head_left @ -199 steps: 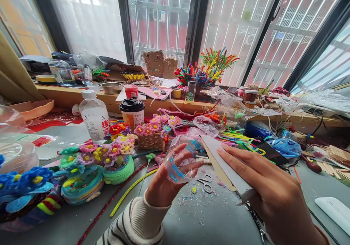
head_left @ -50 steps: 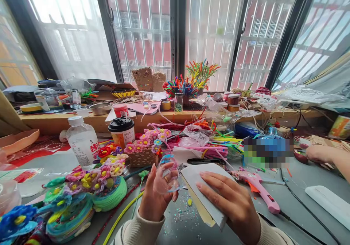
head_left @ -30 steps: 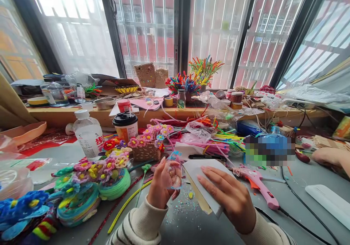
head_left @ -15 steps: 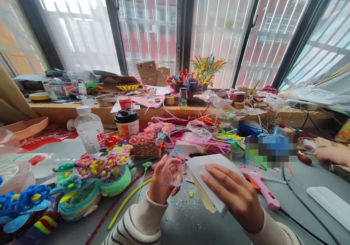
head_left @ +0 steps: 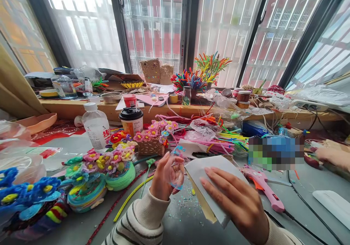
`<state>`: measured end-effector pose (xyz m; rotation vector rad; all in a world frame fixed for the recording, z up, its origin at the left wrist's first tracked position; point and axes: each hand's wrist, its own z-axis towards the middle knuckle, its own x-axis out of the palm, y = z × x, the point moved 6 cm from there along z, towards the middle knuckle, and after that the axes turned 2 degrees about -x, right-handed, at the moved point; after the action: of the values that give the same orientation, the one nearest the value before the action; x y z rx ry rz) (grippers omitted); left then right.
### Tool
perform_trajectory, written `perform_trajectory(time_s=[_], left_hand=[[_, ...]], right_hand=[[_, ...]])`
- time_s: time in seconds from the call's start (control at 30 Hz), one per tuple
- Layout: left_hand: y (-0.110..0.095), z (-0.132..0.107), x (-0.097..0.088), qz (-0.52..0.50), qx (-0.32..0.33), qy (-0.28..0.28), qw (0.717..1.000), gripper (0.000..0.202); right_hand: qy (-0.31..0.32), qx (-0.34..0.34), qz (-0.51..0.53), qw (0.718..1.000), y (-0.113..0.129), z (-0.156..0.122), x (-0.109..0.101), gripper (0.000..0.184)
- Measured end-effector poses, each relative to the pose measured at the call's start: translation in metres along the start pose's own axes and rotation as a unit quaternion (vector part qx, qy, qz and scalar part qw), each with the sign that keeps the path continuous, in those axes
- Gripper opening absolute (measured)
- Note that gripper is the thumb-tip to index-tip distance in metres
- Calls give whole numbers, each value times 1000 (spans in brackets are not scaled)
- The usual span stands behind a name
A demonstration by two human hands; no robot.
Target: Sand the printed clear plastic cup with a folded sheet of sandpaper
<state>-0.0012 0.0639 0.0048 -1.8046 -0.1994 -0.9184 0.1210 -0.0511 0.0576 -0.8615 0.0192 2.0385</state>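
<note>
My left hand (head_left: 161, 179) has its fingers curled round a clear plastic piece (head_left: 177, 170) with small blue marks at its top edge. In my right hand (head_left: 237, 199) is a folded white paper (head_left: 209, 168) with a yellowish layer under it. The fingers lie across the paper's top face, and the thumb is hidden beneath. The paper's left corner comes close to the plastic piece; I cannot tell whether they touch. Loose glitter (head_left: 188, 205) is scattered on the grey table below both hands.
A pink glue gun (head_left: 266, 190) with a black cord lies at right. Pipe-cleaner flowers (head_left: 109, 157), a water bottle (head_left: 95, 126) and a lidded cup (head_left: 131, 121) stand at left. Pipe cleaners (head_left: 207, 143) are heaped behind. Another person's hand (head_left: 333, 155) reaches in at far right.
The view has turned slightly left, so the scene sits a little further right. Both hands keep their holds and have barely moved.
</note>
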Motion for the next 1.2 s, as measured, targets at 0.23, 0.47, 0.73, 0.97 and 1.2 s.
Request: perform_trajectory(time_s=[0.23, 0.47, 0.73, 0.97, 1.2], left_hand=[[1, 0, 1, 5, 1, 3, 1000, 46], [2, 1, -1, 15, 12, 15, 1000, 44], [0, 2, -5, 7, 52, 35, 998, 46], [-2, -2, -2, -22, 38, 51, 998, 44], [9, 1, -1, -52, -12, 86, 995, 46]], right_hand=[[-3, -18, -14, 1000, 0, 1, -1, 36], [2, -12, -15, 1000, 2, 1, -1, 36], [-31, 44, -82, 995, -23, 2, -21, 36], [7, -16, 6, 1000, -1, -2, -11, 35], [-10, -12, -9, 1000, 4, 0, -6, 35]])
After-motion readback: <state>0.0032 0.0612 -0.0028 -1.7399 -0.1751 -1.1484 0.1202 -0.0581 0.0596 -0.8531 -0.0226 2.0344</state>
